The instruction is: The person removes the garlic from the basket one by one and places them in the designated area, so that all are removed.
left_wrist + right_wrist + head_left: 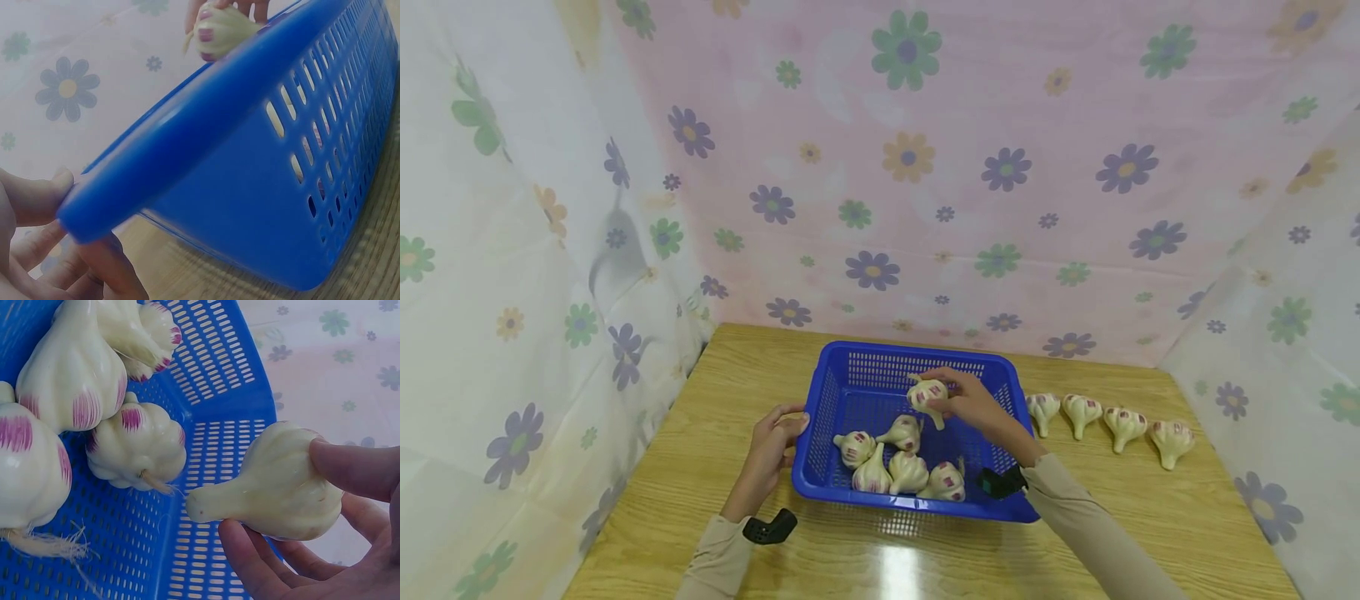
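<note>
My right hand (973,404) holds a garlic bulb (928,393) above the far part of a blue plastic basket (917,502). In the right wrist view the thumb and fingers grip that bulb (281,484) round its fat end, its stem pointing left. My left hand (771,446) pinches the basket's left rim, with the thumb on top and the fingers beneath, as the left wrist view shows at the rim (94,219). Several garlic bulbs (907,472) with purple marks lie in the near half of the basket.
On the wooden table (737,367), a row of several garlic bulbs (1125,427) lies to the right of the basket. Flowered cloth (940,233) hangs behind the table and along both sides.
</note>
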Motion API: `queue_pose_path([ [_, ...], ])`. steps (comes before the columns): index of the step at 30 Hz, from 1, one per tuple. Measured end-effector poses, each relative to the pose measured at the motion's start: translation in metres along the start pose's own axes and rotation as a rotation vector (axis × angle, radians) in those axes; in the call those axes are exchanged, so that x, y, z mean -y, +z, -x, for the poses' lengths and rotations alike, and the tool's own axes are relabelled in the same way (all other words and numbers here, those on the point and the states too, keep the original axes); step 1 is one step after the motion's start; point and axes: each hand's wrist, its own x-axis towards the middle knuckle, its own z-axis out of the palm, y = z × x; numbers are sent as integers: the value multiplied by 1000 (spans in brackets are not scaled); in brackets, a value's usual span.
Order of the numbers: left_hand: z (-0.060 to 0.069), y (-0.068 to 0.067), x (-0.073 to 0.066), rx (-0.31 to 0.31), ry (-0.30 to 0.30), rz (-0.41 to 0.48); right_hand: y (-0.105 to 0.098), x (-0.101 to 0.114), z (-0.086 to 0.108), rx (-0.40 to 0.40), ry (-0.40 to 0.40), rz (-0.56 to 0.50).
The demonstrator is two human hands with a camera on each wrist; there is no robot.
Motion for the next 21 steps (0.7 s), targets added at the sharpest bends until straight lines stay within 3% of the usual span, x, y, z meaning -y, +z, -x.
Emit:
queue_pose_path([
  [10, 1, 1, 0, -1, 3, 10, -13, 0, 12, -16, 30, -50],
  [21, 1, 0, 0, 11, 2, 29, -29, -8, 24, -19, -4, -33],
])
